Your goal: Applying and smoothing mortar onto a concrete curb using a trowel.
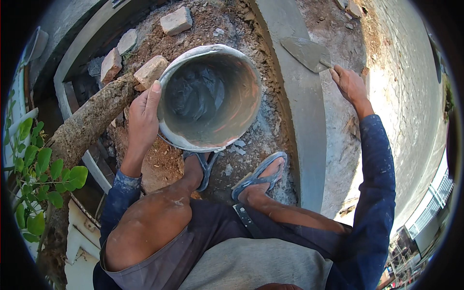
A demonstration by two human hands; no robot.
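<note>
My left hand point(145, 113) grips the rim of a round bucket point(244, 108), its thumb over the edge. Wet grey mortar point(198, 94) lies inside, and dried mortar crusts the pale rim. Out to the right, my right hand point(349, 86) is closed around the handle of a pointed masonry trowel point(305, 53). The trowel's grey-coated blade rests on or just above the top of a smooth mortar-faced low wall point(307, 116); I cannot tell if it touches.
Broken bricks point(176, 21) lie on the rubble beyond the bucket. A tree trunk point(92, 118) slants across the left, beside a leafy plant point(43, 179). My sandalled feet point(261, 176) stand on dirt between trunk and low wall. A tall wall point(406, 87) rises at right.
</note>
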